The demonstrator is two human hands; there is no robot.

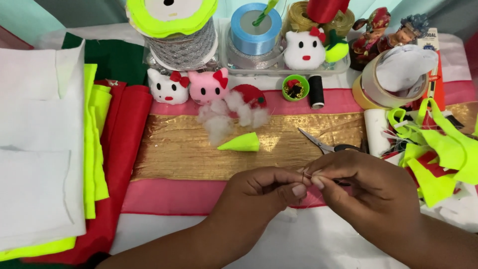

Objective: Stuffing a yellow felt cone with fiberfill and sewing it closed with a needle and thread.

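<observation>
Craft supplies crowded the table (308,244), with stacked white, neon-yellow and red felt sheets (74,149) at the left, then a gold fabric strip (179,149) carrying a neon-yellow felt cone (240,143) below a tuft of white stuffing (226,117). Near the middle, the left hand (261,192) and the right hand (358,192) met fingertip to fingertip, both pinched narrowly on a thin needle and thread (309,175) held just above the pink band of cloth. Scissors (323,144) lay just behind the right hand, and neon-yellow scraps (438,149) were heaped at the far right.
</observation>
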